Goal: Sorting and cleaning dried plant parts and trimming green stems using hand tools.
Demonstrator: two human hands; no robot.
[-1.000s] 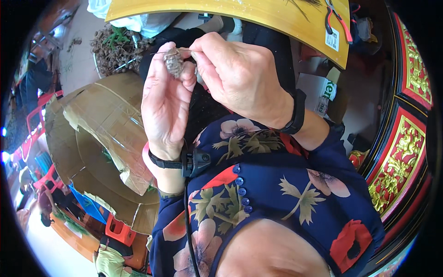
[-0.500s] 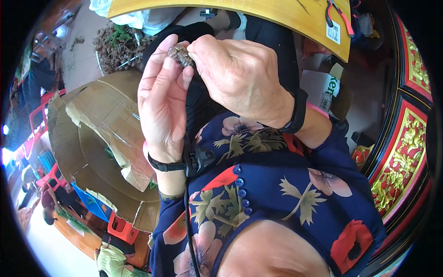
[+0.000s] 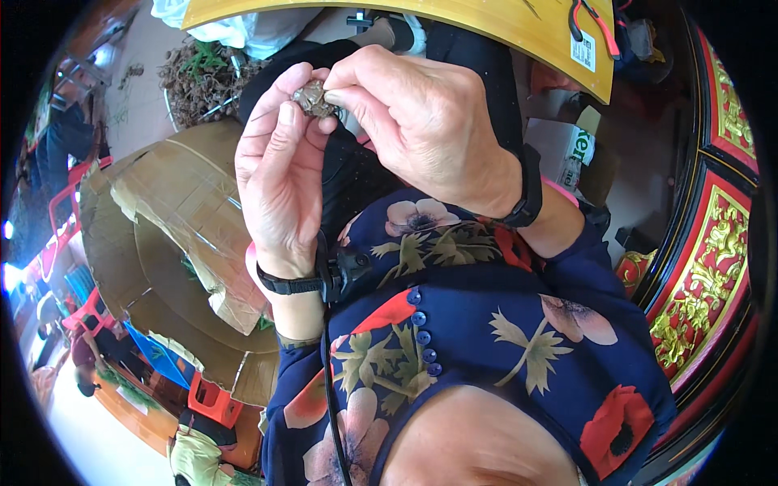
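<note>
A small brown, knobbly piece (image 3: 311,97) with overlapping flakes, perhaps a little cone, is held up between my two hands. My left hand (image 3: 279,178) is palm up, its thumb and fingers closed around the piece. From the right, my right hand (image 3: 429,121) pinches the piece's edge between thumb and forefinger. Whether a thin strand or wire lies in that pinch is too small to tell. Both hands are above my lap, short of the yellow table (image 3: 486,20).
Pliers (image 3: 611,39) with red and black handles lie on the table's right end. Left of me are a large torn cardboard box (image 3: 154,182), a heap of brown clumps (image 3: 194,89) and a white plastic bag (image 3: 251,32). A carved red-and-gold panel (image 3: 703,279) stands at right.
The brown piece has turned slightly between my fingers, showing more of its face. My right fingers have shifted their pinch along its edge, and the right hand has tilted a little.
</note>
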